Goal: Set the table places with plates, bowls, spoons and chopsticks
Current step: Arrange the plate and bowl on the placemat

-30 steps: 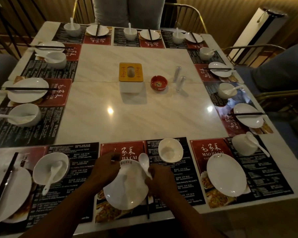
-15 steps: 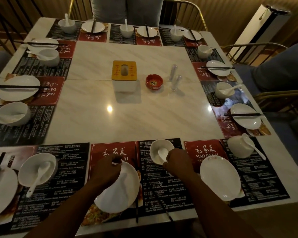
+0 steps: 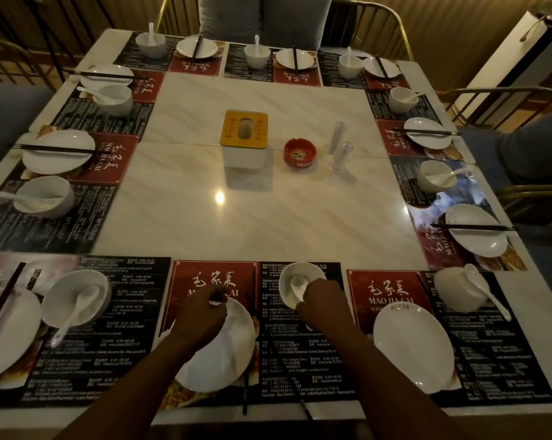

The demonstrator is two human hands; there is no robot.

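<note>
1. At the near edge of the table (image 3: 268,217), in the middle place, the plate (image 3: 227,354) lies on a placemat (image 3: 214,277). The bowl (image 3: 300,267) sits just beyond it to the right, with the spoon (image 3: 298,285) inside.
2. The left hand (image 3: 200,315) pinches the plate's far rim. The right hand (image 3: 323,301) curls over the spoon's hidden handle and appears to hold it.
3. All this looks like glazed ceramic, so probably stiff, slick and easily chipped. The plate is best taken by its rim and the spoon by its handle. The small bowl may skid if nudged.
4. One chopstick (image 3: 245,395) runs along the plate's right edge, where a shifted plate could roll it. A neighbouring plate (image 3: 412,347) lies near on the right. The tissue box (image 3: 244,144) and ashtray (image 3: 300,152) stand well apart.
</note>
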